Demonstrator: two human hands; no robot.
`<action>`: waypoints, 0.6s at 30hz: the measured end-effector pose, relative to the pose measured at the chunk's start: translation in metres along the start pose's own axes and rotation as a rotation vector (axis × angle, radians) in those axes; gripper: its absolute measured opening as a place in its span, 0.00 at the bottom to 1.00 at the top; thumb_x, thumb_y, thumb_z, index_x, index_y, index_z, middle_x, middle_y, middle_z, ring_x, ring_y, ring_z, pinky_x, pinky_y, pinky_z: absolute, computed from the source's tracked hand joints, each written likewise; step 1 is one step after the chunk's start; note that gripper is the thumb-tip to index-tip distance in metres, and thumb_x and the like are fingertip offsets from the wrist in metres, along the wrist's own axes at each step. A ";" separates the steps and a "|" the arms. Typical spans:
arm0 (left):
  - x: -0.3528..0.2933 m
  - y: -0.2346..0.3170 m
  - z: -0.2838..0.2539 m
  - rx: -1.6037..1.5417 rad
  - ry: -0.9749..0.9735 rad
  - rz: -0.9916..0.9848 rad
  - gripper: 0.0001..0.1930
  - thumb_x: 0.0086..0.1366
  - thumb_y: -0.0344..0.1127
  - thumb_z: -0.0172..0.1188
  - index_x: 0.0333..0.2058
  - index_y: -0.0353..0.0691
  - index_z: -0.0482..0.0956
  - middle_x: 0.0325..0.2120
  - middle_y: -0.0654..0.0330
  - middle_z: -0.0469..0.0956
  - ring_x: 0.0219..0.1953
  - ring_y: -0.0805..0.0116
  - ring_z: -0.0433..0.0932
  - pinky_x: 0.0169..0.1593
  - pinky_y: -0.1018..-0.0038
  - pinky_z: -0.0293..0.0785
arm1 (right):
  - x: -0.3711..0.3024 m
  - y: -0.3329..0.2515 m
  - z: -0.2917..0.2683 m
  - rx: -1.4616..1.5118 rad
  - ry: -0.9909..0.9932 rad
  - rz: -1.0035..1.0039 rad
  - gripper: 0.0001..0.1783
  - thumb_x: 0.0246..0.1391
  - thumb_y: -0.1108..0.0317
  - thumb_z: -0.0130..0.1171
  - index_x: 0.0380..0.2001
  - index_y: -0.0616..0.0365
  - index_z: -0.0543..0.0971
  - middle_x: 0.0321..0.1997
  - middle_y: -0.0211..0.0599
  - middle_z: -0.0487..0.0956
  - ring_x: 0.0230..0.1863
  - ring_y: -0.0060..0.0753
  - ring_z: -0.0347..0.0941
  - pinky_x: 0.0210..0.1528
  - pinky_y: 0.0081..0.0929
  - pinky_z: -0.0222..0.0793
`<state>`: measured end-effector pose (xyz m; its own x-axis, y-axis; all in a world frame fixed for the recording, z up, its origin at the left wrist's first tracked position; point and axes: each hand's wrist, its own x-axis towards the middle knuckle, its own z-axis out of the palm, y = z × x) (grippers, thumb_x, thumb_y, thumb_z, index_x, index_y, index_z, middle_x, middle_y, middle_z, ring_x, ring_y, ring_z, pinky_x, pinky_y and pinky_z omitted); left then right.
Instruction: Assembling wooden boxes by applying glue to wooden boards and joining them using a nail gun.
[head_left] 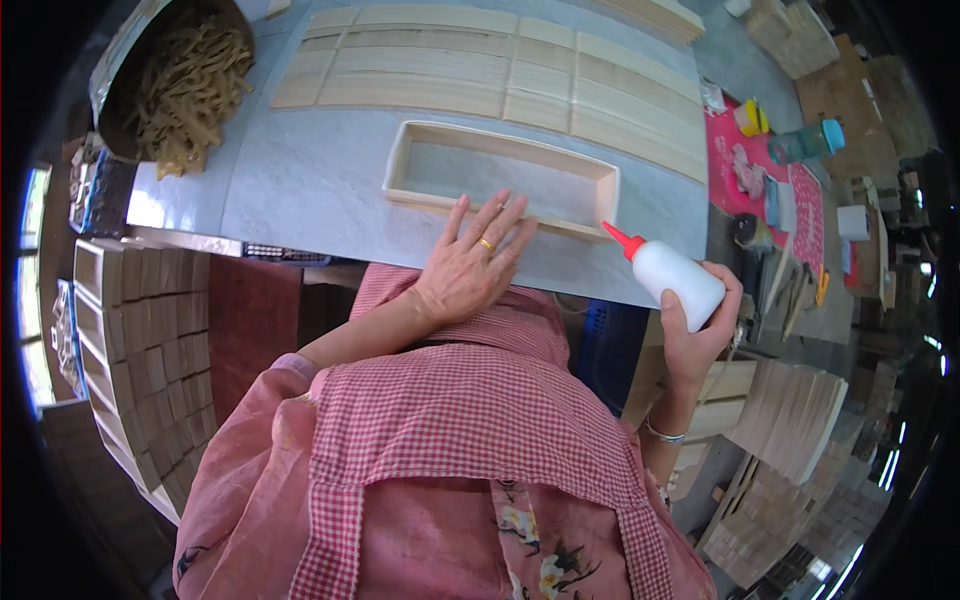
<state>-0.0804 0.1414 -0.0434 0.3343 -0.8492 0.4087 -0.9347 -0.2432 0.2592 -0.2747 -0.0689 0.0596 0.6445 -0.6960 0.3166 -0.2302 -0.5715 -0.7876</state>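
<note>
A long rectangular wooden frame with no bottom lies on the table before me. My left hand rests its outstretched fingers on the near side of that frame; a gold ring is on one finger. In my right hand is a white glue bottle, gripped around its body and tilted. Its red nozzle points left and reaches the frame's near right corner; whether the tip touches the wood I cannot tell.
Flat wooden panels lie in a row behind the frame. A bin of rubber-band-like strips stands at the far left. Stacked wooden boxes are beside me on the left. At right, a pink cloth holds a teal bottle.
</note>
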 end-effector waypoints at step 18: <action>-0.025 -0.009 0.019 -0.016 0.017 0.089 0.14 0.62 0.39 0.58 0.43 0.41 0.83 0.47 0.56 0.76 0.47 0.55 0.71 0.59 0.56 0.67 | 0.006 -0.058 0.163 0.342 -0.352 -0.186 0.31 0.49 0.72 0.68 0.55 0.58 0.68 0.52 0.44 0.75 0.47 0.41 0.74 0.49 0.34 0.75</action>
<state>-0.0828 0.1557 -0.0727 0.2521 -0.8589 0.4458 -0.9588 -0.1594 0.2351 -0.1387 0.0311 0.0210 0.8713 -0.3746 0.3170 0.1244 -0.4563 -0.8811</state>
